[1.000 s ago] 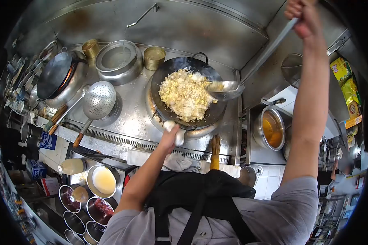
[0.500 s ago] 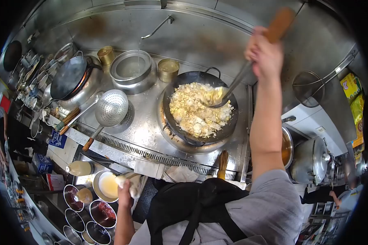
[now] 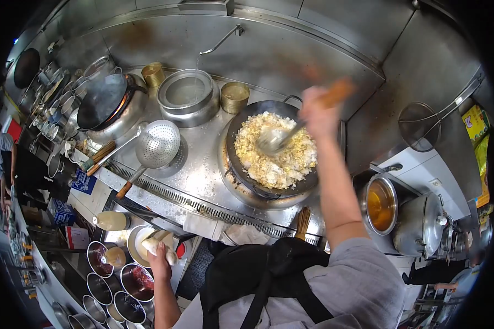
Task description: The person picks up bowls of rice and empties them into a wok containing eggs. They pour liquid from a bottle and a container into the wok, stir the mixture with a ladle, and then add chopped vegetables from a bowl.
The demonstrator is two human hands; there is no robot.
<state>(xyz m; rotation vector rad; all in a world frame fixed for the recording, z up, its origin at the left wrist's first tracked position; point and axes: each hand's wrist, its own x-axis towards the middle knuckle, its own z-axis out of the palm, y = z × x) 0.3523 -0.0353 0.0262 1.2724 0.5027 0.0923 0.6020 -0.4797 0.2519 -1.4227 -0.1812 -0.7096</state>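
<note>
My right hand [image 3: 319, 114], blurred by motion, is closed around the wooden handle of a wok ladle [image 3: 271, 141]. The ladle's bowl presses into fried rice with egg [image 3: 280, 169] in a black wok [image 3: 277, 107] on the burner. At lower left, my left hand [image 3: 159, 264] grips a folded white cloth [image 3: 163, 239]. This cloth partly covers a metal bowl [image 3: 134, 244] with pale yellow liquid.
A perforated skimmer [image 3: 158, 143] lies left of the wok. Behind it stands a water-filled pot [image 3: 186, 98] under a thin tap [image 3: 222, 38]. Another wok [image 3: 101, 101] is further left. At right are a pot of orange-brown liquid [image 3: 381, 204] and a lidded pot [image 3: 417, 225].
My right hand has come down and left, moving the ladle from the wok's right side into the middle of the rice. My left hand has shifted slightly with the cloth. The view has turned a little.
</note>
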